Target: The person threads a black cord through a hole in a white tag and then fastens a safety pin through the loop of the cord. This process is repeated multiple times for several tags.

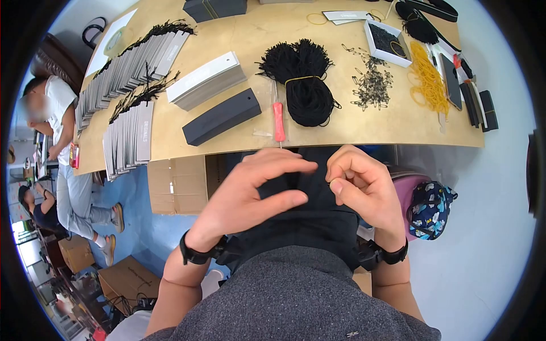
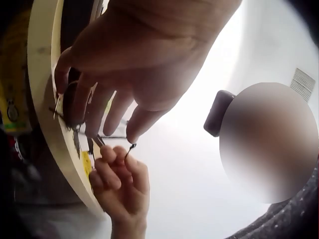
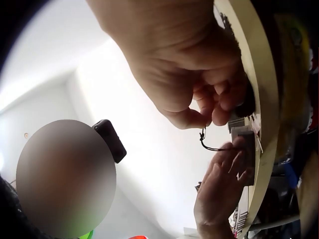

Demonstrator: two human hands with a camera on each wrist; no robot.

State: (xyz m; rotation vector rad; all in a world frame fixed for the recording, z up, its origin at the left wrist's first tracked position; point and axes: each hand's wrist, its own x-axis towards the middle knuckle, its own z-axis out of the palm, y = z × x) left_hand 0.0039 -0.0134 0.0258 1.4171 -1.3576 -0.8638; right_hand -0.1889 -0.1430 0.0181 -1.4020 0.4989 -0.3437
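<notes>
In the head view my right hand (image 1: 364, 184) has its fingers curled, thumb against index. The right wrist view shows this hand (image 3: 174, 64) pinching a tiny pin-like piece, with a knotted black cord (image 3: 212, 148) hanging from it. That cord runs to the fingers of my left hand (image 3: 219, 191); whether they hold it is unclear. My left hand (image 1: 253, 184) faces the right one, fingers extended and thumb apart. In the left wrist view a dark cord (image 2: 117, 137) passes by the left fingertips. Both hands are in front of the table edge, above the lap.
On the table (image 1: 227, 37) lie a black cord bundle (image 1: 310, 99), a red-handled tool (image 1: 278, 122), dark tags (image 1: 222, 117), white tags (image 1: 207, 81), corded tags (image 1: 128, 136), loose pins (image 1: 372, 85), a white box (image 1: 387, 44) and yellow bands (image 1: 426, 77). A person (image 1: 68, 125) is at left.
</notes>
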